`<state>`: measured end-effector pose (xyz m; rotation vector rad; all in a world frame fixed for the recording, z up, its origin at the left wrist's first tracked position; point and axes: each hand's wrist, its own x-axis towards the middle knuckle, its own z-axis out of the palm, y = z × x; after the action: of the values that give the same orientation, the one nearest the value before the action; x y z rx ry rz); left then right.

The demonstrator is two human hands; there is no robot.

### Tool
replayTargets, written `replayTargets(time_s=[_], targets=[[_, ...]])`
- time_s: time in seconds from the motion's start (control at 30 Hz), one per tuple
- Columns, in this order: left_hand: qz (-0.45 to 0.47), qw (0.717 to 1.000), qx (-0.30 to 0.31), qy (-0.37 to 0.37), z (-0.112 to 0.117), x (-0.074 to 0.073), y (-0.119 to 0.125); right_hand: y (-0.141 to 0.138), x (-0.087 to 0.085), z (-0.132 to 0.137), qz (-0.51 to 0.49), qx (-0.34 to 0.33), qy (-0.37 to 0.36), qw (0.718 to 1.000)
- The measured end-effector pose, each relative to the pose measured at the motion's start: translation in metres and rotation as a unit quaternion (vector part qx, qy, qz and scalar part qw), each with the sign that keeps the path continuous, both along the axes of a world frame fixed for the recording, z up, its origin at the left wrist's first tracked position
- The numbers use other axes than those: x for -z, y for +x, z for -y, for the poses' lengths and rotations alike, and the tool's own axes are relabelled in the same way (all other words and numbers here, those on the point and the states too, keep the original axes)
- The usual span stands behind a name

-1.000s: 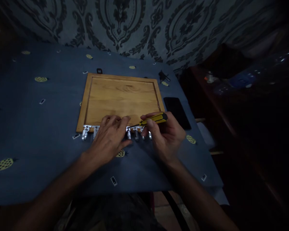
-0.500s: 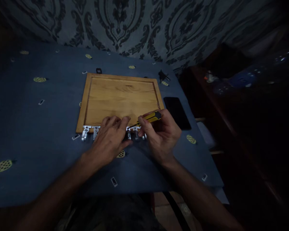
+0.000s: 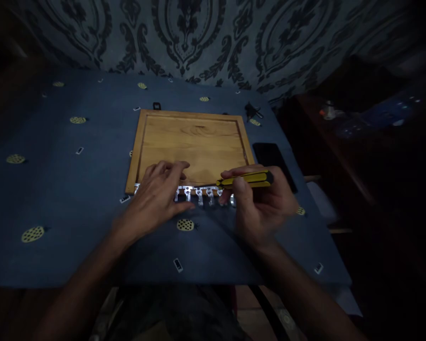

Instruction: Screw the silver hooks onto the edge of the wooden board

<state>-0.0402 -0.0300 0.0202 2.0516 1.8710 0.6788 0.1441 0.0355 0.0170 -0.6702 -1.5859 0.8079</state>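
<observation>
A wooden board (image 3: 195, 142) with a raised rim lies flat on the table. Along its near edge runs a metal hook rail (image 3: 200, 190) with several silver hooks pointing toward me. My right hand (image 3: 259, 203) is closed around a yellow and black screwdriver (image 3: 246, 180), whose thin shaft points left, just over the rail. My left hand (image 3: 158, 192) rests over the left part of the rail and the board's near edge, fingers apart, thumb stretched to the right. It hides some of the hooks.
On the blue patterned tablecloth (image 3: 102, 189), a black phone (image 3: 274, 158) lies right of the board. Beyond the board are a small black buckle-like piece (image 3: 156, 106) and a dark object (image 3: 252, 112). A plastic bottle (image 3: 386, 113) lies on a dark surface at right.
The screwdriver has swung from a slant to nearly level, and my right hand has drawn back to the right. My left hand has shifted left along the rail. The view has moved slightly.
</observation>
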Motion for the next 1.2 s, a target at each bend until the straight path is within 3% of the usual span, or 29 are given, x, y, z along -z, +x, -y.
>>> replayTargets(time_s=[0.17,0.5,0.83,1.1,1.2], targets=[[-0.030,0.999,0.045,-0.005,0.000,0.003,0.005,-0.008,0.002,0.000,0.009,-0.018,-0.028,0.999],[-0.062,0.997,0.038,-0.022,-0.001,0.006,0.007,-0.011,0.009,-0.002,0.021,-0.045,-0.058,0.997],[-0.051,0.997,0.042,-0.028,-0.001,0.007,0.008,-0.013,0.005,-0.003,0.051,-0.056,-0.047,0.996],[-0.052,0.998,0.034,-0.033,-0.002,0.006,0.010,-0.010,-0.011,-0.013,0.133,-0.149,-0.045,0.979],[-0.022,0.998,0.030,-0.047,-0.002,0.006,0.010,-0.007,-0.017,-0.016,0.170,-0.155,-0.033,0.973]])
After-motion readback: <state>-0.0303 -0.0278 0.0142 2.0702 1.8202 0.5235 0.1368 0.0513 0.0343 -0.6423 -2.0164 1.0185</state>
